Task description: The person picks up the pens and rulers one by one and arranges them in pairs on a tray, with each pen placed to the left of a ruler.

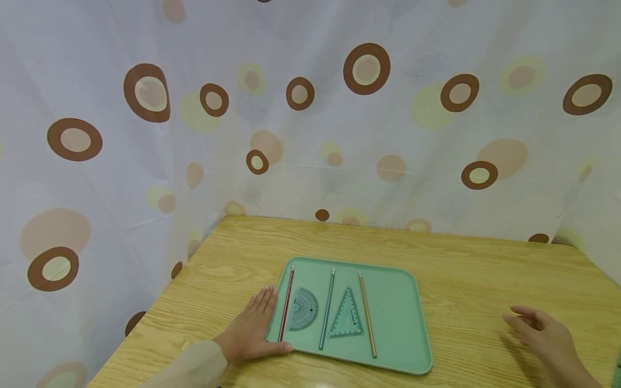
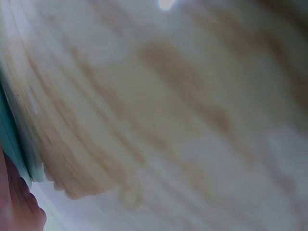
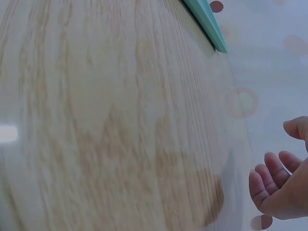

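Observation:
A light green tray [image 1: 398, 318] lies on the wooden table. On it, from left to right, are a red pencil [image 1: 286, 303], a clear protractor [image 1: 304, 309], a teal pencil [image 1: 327, 309], a clear set square [image 1: 346, 315] and a yellow-brown pencil [image 1: 367, 314]. My left hand [image 1: 252, 330] rests flat at the tray's left edge, its fingers straight and its thumb along the near left corner. Well to the right of the tray, my right hand [image 1: 545, 337] hovers over the table with loosely bent fingers and nothing in it.
The wooden table [image 1: 466, 280] reaches back to a patterned curtain [image 1: 310, 129], which also hangs along the left and right sides. A bit of something green [image 1: 618, 372] shows at the far right edge, beyond my right hand.

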Demonstrator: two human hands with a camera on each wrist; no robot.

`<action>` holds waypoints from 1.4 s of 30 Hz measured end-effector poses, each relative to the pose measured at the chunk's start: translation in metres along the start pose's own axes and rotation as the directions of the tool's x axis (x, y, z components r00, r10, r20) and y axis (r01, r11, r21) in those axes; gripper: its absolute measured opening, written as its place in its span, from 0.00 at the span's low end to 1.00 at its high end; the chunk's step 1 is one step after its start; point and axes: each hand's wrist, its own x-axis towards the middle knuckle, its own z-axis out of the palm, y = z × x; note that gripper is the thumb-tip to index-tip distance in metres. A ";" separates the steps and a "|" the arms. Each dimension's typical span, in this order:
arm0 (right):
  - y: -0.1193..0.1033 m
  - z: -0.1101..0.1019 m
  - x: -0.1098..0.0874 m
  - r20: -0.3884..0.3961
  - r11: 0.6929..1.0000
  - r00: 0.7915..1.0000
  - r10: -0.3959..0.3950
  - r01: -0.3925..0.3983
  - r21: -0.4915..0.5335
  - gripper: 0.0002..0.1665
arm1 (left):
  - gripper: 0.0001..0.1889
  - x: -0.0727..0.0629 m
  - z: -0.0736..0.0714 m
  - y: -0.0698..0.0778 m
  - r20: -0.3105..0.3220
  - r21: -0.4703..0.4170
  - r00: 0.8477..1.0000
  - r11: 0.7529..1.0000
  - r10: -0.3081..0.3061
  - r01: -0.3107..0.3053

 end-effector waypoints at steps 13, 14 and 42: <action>0.011 -0.005 -0.003 -0.114 1.000 0.993 -0.011 0.012 0.002 0.42 | 0.57 0.001 -0.001 0.000 0.000 0.008 1.000 1.000 0.007 -0.007; 0.012 -0.007 -0.003 -0.119 1.000 0.993 -0.016 0.015 -0.005 0.42 | 0.57 0.001 0.000 0.000 0.000 0.007 1.000 1.000 0.007 -0.007; 0.038 -0.034 0.002 -0.279 0.951 0.943 0.180 -0.240 -0.197 0.43 | 0.57 0.002 -0.001 0.001 0.013 0.013 1.000 1.000 0.005 -0.005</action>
